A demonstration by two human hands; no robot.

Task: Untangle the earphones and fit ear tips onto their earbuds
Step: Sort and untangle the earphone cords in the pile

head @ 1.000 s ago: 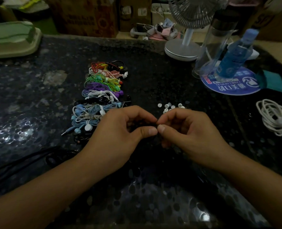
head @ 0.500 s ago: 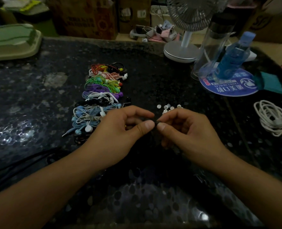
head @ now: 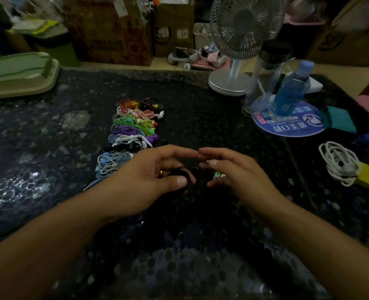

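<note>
Head view: in the centre of the frame the left hand (head: 149, 176) holds a dark cord (head: 182, 177), a black earphone by the look of it, its thumb pressed over the bundle and its index finger stretched right. A small gold part shows just left of the cord, inside the hand. The right hand (head: 233, 169) sits just beside it with fingers loosely spread and nothing plainly in them; its index tip nearly meets the left index tip. Under the right fingers a few ear tips (head: 218, 175) peek out on the dark table (head: 49, 148); the light is too dim to count them.

Left of centre, a row of coiled earphones (head: 131, 135) runs from the upper middle down toward the left hand: red, pink, green, purple, white, black, blue. At right lies a white cable (head: 339, 163); at upper right stand a fan (head: 233, 83) and a blue bottle (head: 290, 92).

The step in hand looks like work on the black pair: the cord is bunched in the left hand, and whether its earbuds carry tips cannot be told. Next, the right hand probably needs to pinch one tip off the table and bring it to an earbud that the left hand must first expose and steady.
</note>
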